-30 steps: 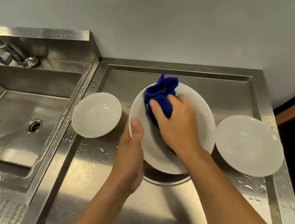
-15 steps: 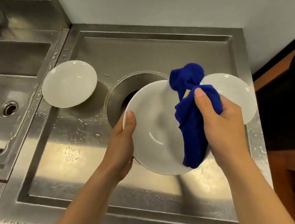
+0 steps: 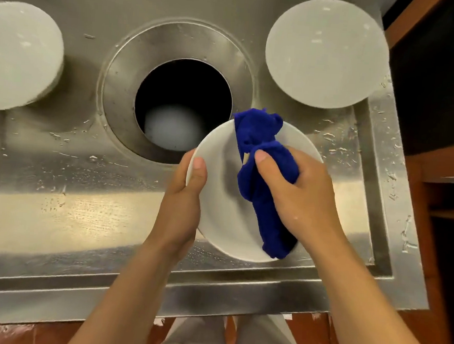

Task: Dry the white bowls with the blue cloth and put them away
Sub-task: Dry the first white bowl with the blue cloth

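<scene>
Item, my left hand (image 3: 183,195): closed on the near-left rim of a white bowl (image 3: 218,198), thumb lying over the rim onto the inside, fingers hidden beneath. The bowl is held off the counter and tilted, its opening facing up at me.

Item, my right hand (image 3: 297,193): clenched around a blue cloth (image 3: 258,179), thumb pressed across the bunched fabric. It sits just right of my left hand, over the right half of the held bowl. The cloth lies against the bowl's inner face; one end bunches above my thumb past the far rim, the other hangs below my palm to the near rim.

Item, a round hole (image 3: 184,92) in the wet steel counter (image 3: 68,208): just beyond my left hand, its steel collar partly covered by the held bowl. Something pale and round shows dimly down inside; what it is I cannot tell.

Item, a second white bowl (image 3: 326,53): upside down on the counter, well beyond my right hand.

Item, a third white bowl (image 3: 19,57): also upside down, far out to the left of my left hand, cut off by the frame edge.
</scene>
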